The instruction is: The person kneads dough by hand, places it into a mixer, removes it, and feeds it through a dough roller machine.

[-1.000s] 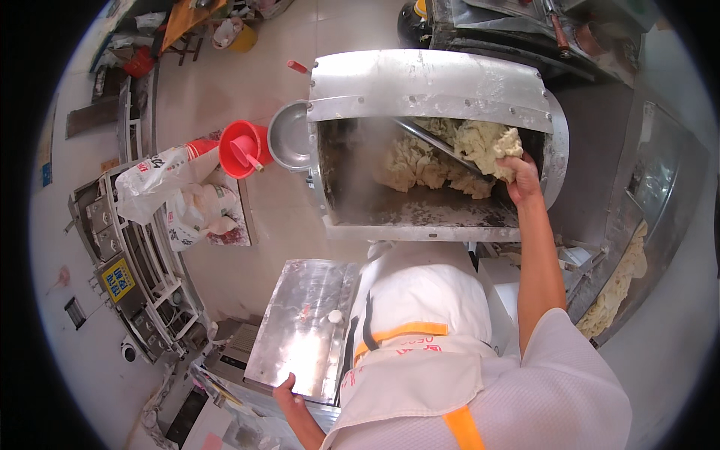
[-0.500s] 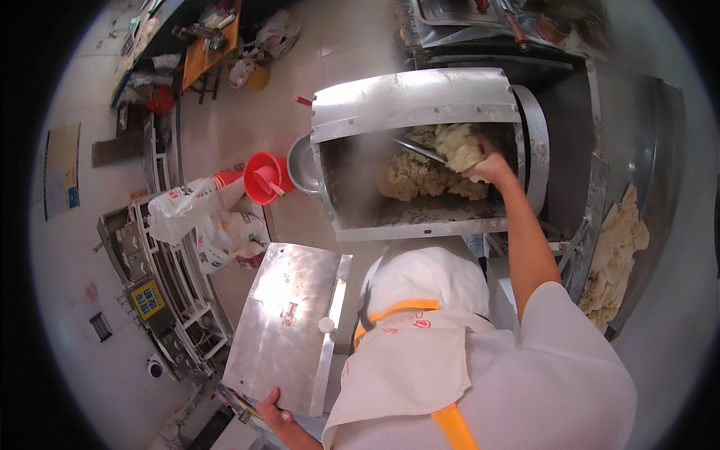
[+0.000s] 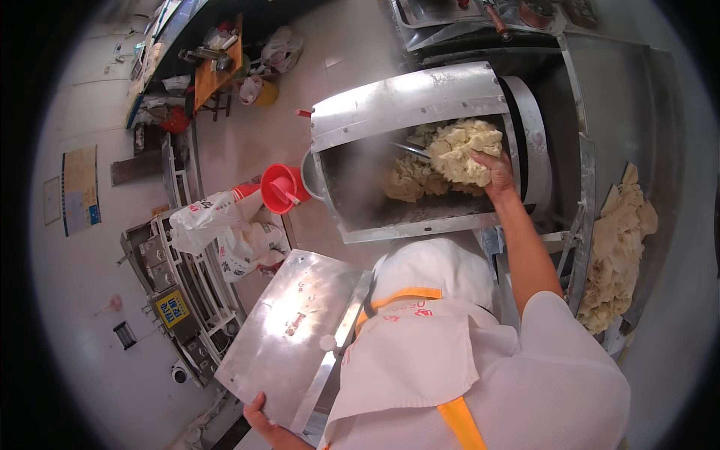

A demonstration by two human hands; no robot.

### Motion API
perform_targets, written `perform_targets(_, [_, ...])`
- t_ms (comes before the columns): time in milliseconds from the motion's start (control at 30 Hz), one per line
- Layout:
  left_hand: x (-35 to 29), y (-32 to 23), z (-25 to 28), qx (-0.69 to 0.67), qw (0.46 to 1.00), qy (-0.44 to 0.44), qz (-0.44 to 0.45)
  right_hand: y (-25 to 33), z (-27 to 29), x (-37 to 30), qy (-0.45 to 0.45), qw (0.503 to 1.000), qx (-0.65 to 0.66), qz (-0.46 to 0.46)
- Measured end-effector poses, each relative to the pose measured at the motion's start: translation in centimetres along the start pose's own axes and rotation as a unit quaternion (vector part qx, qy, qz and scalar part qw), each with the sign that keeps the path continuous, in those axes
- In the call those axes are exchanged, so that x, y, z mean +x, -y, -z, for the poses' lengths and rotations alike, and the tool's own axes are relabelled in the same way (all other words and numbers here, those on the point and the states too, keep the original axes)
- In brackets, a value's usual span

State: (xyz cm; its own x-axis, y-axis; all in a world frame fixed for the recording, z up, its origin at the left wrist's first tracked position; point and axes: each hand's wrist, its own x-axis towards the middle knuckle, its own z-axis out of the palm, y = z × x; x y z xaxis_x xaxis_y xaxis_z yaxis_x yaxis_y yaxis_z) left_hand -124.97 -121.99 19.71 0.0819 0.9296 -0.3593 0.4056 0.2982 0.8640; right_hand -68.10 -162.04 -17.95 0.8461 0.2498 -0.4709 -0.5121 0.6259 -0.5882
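Observation:
My right hand (image 3: 498,174) grips a big ragged lump of pale yellow dough (image 3: 466,152) at the opening of a metal dough mixer (image 3: 409,103). Behind the lump, more crumbly dough (image 3: 414,180) lies in the mixer's trough, crossed by a metal mixing bar (image 3: 409,149). At the lower left, my left hand (image 3: 259,414) is closed on the bottom edge of a flat metal cover (image 3: 289,330) with a round white knob. That cover tilts beside my apron, apart from the mixer. The fingers under the cover are partly hidden.
A pile of dough pieces (image 3: 619,262) rests on a metal surface at the right. Left of the mixer stand a red bucket (image 3: 273,196) with a pink scoop inside and white plastic sacks (image 3: 202,223). A metal rack machine (image 3: 191,292) stands farther left.
My right hand has lifted the dough lump up out of the trough toward me, and more of it shows. My left hand still holds the cover, which has shifted and tilted slightly.

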Motion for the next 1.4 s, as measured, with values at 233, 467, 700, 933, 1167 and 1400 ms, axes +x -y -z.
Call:
perform_targets(233, [1.6, -4.8, -0.2, 0.000, 1.000, 0.004, -0.004, -3.5, 1.7, -2.0, -0.022, 0.987, 0.109, -0.114])
perform_targets(467, [4.4, -5.3, -1.9, -0.003, 1.000, 0.010, -0.024, -6.7, 1.8, 3.1, -0.082, 0.993, -0.021, -0.084])
perform_targets(700, [1.7, -5.9, 0.4, 0.014, 0.999, -0.031, -0.025, -6.3, 1.8, 7.6, -0.293, 0.897, -0.301, 0.140])
perform_targets(933, [-1.2, -7.4, -1.2, -0.014, 0.998, -0.044, -0.053, -8.2, 2.8, 8.9, -0.202, 0.897, -0.367, 0.145])
perform_targets(1167, [-1.0, -7.1, -2.3, -0.043, 0.994, -0.091, -0.050, -6.6, -0.7, 1.8, -0.049, 0.994, -0.094, -0.030])
perform_targets(1400, [1.6, -10.1, -5.8, -0.004, 0.996, -0.031, -0.083, 1.9, -9.3, -10.9, -0.010, 0.999, 0.006, 0.052])
